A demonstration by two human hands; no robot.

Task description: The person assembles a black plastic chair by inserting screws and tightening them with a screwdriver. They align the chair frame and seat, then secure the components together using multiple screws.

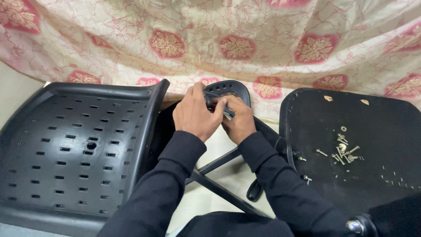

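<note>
My left hand (pixel 196 113) and my right hand (pixel 237 120) meet at the centre, both wrapped around a small dark tool or part with a bit of metal (pixel 228 115) showing between the fingers. They press against a black perforated plastic chair piece (pixel 230 89) just behind them. Both arms wear black sleeves. What exactly sits inside the fingers is mostly hidden. A large black slotted plastic chair back (pixel 79 145) lies to the left of my left hand.
An upturned black seat base (pixel 377 131) lies at the right, with several loose bolts, washers and screws (pixel 344 151) on it. Black metal legs (pixel 219 169) cross below my forearms. A cream and red floral cloth (pixel 263 39) hangs behind.
</note>
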